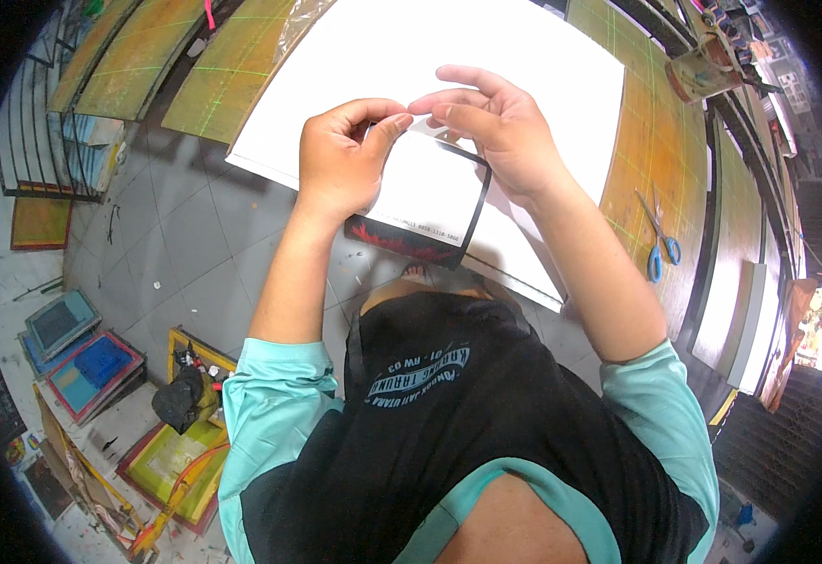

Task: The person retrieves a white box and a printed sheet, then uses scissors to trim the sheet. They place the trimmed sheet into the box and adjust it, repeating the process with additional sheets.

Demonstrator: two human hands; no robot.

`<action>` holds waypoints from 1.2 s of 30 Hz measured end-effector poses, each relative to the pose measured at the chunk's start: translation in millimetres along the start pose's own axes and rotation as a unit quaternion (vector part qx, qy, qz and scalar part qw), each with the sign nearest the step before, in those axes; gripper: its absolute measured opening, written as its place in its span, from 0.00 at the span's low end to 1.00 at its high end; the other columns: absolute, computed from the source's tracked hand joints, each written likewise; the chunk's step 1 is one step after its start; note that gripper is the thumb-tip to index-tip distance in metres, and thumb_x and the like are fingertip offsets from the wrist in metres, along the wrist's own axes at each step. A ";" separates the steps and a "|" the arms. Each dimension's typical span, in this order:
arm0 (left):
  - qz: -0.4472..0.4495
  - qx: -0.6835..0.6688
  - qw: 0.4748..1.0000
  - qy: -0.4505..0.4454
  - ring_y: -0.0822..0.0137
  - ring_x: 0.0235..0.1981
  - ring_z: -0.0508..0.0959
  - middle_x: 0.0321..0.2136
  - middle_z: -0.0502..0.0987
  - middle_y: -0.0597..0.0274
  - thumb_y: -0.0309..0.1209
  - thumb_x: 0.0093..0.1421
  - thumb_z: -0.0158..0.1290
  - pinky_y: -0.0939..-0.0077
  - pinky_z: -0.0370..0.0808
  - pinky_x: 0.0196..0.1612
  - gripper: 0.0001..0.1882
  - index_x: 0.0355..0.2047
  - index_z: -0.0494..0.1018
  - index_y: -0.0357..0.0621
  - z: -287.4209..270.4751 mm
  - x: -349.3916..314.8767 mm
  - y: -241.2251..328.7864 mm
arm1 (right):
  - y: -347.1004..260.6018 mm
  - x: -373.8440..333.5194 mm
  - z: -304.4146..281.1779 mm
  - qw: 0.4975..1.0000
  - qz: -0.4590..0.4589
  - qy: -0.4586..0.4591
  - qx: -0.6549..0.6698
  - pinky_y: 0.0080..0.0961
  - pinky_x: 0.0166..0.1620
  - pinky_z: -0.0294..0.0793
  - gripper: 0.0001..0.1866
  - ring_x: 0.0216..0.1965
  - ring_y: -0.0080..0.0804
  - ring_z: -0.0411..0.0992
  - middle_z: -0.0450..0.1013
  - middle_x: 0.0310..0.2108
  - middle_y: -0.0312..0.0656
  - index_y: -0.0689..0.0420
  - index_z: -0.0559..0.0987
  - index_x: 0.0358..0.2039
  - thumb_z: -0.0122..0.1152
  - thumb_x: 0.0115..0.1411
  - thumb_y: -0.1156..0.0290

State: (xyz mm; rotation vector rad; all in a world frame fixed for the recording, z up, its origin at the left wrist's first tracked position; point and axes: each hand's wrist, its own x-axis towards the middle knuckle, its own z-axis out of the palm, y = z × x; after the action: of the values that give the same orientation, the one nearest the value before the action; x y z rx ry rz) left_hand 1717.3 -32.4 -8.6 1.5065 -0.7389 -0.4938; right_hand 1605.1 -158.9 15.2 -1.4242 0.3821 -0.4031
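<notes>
A printed sheet [427, 193], white with a black edge and a red pattern along its lower band, hangs tilted in front of me above the edge of a large white board [373, 56]. My left hand [345, 155] is closed, thumb and forefinger pinched at the sheet's upper left corner. Opposite it, my right hand [505, 132] has thumb and forefinger close together at the sheet's top edge, the forefinger's tip meeting my left fingertips. Its middle finger stretches out over the board. What lies between the right thumb and forefinger is too small to make out.
Blue-handled scissors [659, 242] lie on a yellowish gridded board [629, 211] to the right. Stacked framed screens [86, 362] and a black bag [181, 397] are on the lower left. A stained bucket [703, 70] stands at the far right, and grey floor tiles [185, 202] show below.
</notes>
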 end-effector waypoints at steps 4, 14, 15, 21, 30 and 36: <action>-0.003 0.013 1.000 -0.007 0.81 0.24 0.71 0.22 0.77 0.66 0.25 0.55 0.57 0.86 0.68 0.27 0.05 0.30 0.77 0.35 0.2 0.6 -1.8 | -0.7 -0.8 0.3 1.000 0.009 0.012 -0.004 0.23 0.45 0.70 0.24 0.39 0.26 0.72 0.75 0.39 0.48 0.67 0.64 0.53 0.55 0.55 0.76; 0.021 0.017 1.000 -0.011 0.79 0.25 0.73 0.23 0.78 0.64 0.24 0.55 0.56 0.85 0.70 0.30 0.05 0.30 0.77 0.35 -0.8 0.0 -0.9 | -5.8 2.1 7.2 0.989 -0.004 0.084 -0.121 0.22 0.43 0.70 0.20 0.36 0.23 0.71 0.76 0.35 0.40 0.64 0.71 0.48 0.57 0.54 0.75; 0.019 0.028 0.999 -0.012 0.79 0.25 0.72 0.24 0.78 0.64 0.25 0.54 0.56 0.85 0.70 0.30 0.05 0.30 0.77 0.35 -0.6 -0.2 0.2 | -5.7 5.6 4.8 0.979 -0.052 0.062 -0.186 0.22 0.40 0.71 0.20 0.34 0.24 0.72 0.76 0.34 0.41 0.63 0.72 0.48 0.58 0.53 0.75; 0.012 0.057 0.998 -0.015 0.79 0.25 0.72 0.23 0.78 0.63 0.26 0.54 0.56 0.84 0.69 0.30 0.06 0.30 0.77 0.35 -2.9 -0.2 -1.9 | -4.7 26.2 2.0 0.904 -0.191 -0.017 -0.381 0.23 0.39 0.69 0.20 0.31 0.20 0.69 0.76 0.28 0.34 0.57 0.74 0.46 0.61 0.50 0.72; 0.063 0.119 0.991 0.005 0.70 0.26 0.76 0.28 0.79 0.57 0.27 0.52 0.57 0.78 0.72 0.32 0.09 0.33 0.78 0.36 -2.8 -0.5 -3.5 | -10.3 16.2 3.3 0.947 -0.072 0.090 -0.301 0.20 0.34 0.75 0.22 0.29 0.25 0.74 0.77 0.28 0.42 0.63 0.72 0.46 0.62 0.48 0.75; 0.172 0.299 0.938 0.028 0.60 0.29 0.76 0.27 0.76 0.55 0.27 0.49 0.58 0.70 0.72 0.35 0.11 0.34 0.76 0.37 7.5 -1.7 -8.5 | -8.3 0.4 -2.5 0.981 0.012 0.076 -0.176 0.22 0.39 0.77 0.30 0.36 0.36 0.76 0.76 0.33 0.53 0.72 0.65 0.51 0.64 0.48 0.77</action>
State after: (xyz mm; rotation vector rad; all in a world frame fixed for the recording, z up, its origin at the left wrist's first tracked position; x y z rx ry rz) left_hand 1712.2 -36.9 -17.8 1.8839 -1.1485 0.0541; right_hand 1603.9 -162.1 23.1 -1.7350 0.6174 -0.4421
